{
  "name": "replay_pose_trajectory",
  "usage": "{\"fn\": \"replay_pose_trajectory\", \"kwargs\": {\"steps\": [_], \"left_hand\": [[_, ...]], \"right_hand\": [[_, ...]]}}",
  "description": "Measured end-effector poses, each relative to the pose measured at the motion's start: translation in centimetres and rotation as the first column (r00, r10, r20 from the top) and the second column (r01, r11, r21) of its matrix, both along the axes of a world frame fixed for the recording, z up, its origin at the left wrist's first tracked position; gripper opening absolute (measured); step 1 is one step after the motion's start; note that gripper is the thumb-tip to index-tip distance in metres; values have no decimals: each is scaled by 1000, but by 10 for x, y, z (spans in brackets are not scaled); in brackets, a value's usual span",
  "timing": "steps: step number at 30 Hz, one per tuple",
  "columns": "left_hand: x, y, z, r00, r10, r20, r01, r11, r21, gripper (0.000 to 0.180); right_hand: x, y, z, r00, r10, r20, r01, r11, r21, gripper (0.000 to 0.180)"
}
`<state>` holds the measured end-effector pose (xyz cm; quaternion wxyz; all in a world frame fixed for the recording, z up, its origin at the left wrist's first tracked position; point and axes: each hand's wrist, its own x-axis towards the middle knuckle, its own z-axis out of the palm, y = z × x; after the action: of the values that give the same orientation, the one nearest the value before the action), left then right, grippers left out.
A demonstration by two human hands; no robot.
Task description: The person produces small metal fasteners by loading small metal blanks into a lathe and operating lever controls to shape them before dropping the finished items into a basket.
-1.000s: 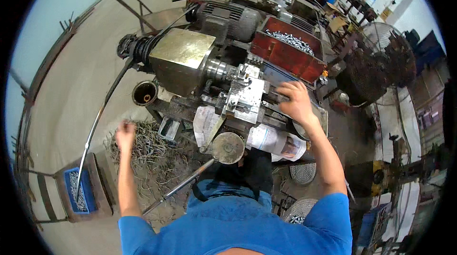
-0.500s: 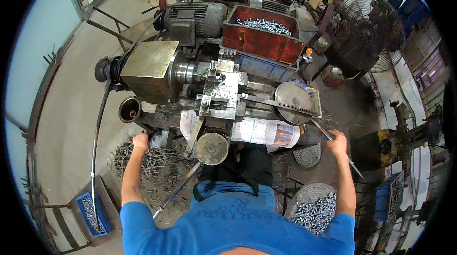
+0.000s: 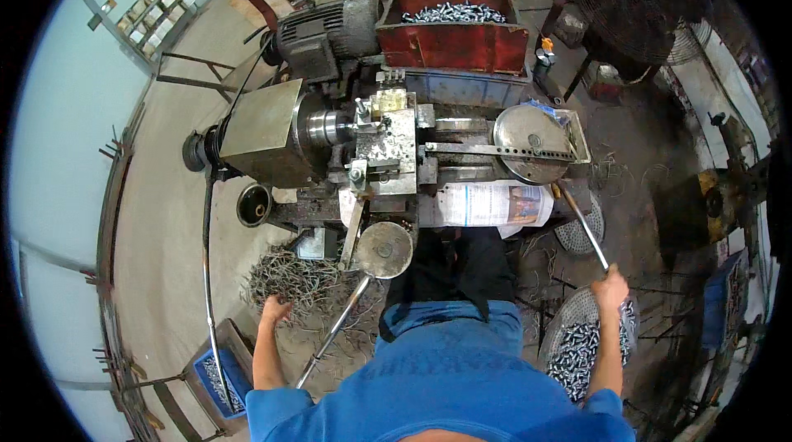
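Observation:
My right hand (image 3: 610,287) is wrapped around the end of a long metal lever (image 3: 587,231) that slants up to a round metal disc (image 3: 532,143) on the right of a small lathe. My left hand (image 3: 276,308) hovers over a heap of curly metal shavings (image 3: 293,273), fingers curled together; anything in them is too small to make out. Between my arms, a second lever (image 3: 334,330) runs down from a smaller round plate (image 3: 384,250). The lathe's chuck (image 3: 328,127) faces the tool slide (image 3: 396,141); no hand touches either.
Behind the lathe a red bin (image 3: 454,47) of small metal parts rests on a blue crate (image 3: 462,89). A perforated tray (image 3: 561,335) of similar parts stands low at my right. A blue box (image 3: 221,380) is at lower left, beneath a hanging rod (image 3: 208,252). A large fan (image 3: 635,4) stands far right.
My right hand has pulled the lever's end nearer to my body. My left hand has drawn back from beside the machine to over the shavings. The whole view has shifted.

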<state>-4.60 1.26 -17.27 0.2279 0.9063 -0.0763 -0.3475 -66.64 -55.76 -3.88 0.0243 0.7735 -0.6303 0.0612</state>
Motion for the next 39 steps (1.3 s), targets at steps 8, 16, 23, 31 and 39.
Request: {"fn": "replay_pose_trajectory", "kwargs": {"steps": [8, 16, 23, 31, 39], "left_hand": [[-31, -13, 32, 994, 62, -94, -63, 998, -8, 28], [-15, -28, 30, 995, 67, -80, -74, 994, -80, 27], [-29, -61, 63, 999, 24, -39, -27, 997, -74, 24], [42, -102, 30, 952, -149, 268, 165, 986, -36, 26], [54, -162, 41, 710, -501, 494, 352, 861, 367, 42]], "right_hand": [[50, 96, 9, 949, -20, 314, -40, 982, 186, 31], [59, 110, 10, 917, -107, 384, -9, 957, 289, 37], [29, 80, 10, 964, 97, 250, -121, 989, 83, 62], [-6, -119, 9, 950, -252, -187, 234, 966, -114, 65], [57, -37, -24, 980, 133, 147, -95, 966, -239, 79]]}}
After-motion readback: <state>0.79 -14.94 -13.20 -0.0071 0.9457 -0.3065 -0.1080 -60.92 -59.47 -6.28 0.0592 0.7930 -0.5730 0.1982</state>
